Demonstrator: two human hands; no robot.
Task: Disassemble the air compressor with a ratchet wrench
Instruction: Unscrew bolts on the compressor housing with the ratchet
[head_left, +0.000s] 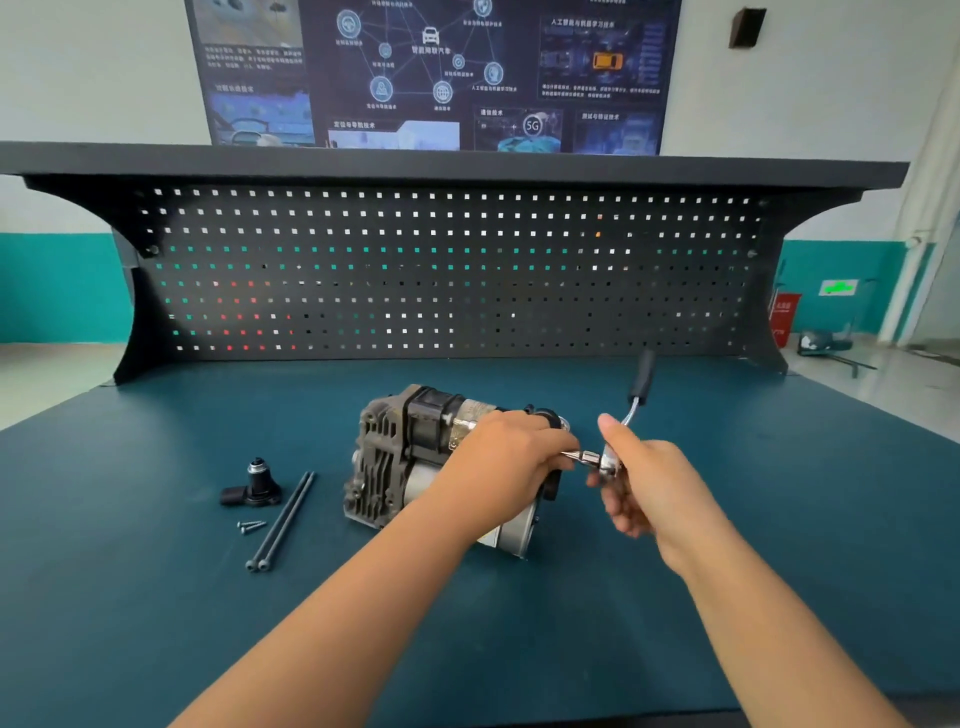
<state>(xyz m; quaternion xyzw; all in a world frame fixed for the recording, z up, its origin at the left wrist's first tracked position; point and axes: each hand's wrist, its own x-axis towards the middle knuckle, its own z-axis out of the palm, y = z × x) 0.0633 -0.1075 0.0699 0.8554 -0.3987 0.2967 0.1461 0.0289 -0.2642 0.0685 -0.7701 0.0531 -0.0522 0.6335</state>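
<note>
here: air compressor mid-bench, ratchet wrench at its right end.
left hand curled over the compressor's right end; right hand clenched round the wrench head. to the left lie two long bolts, small screws, black fitting.

Centre frame, the air compressor lies on the blue-green bench mat. The left hand is clamped over its right end, fingers curled right where the short silver shaft comes in. Just to the right, the right hand grips the ratchet wrench at its head, thumb up, with the black handle rising toward the pegboard. Lower left: a black fitting, two small screws and two long bolts lying side by side. A dark poster hangs top centre.
</note>
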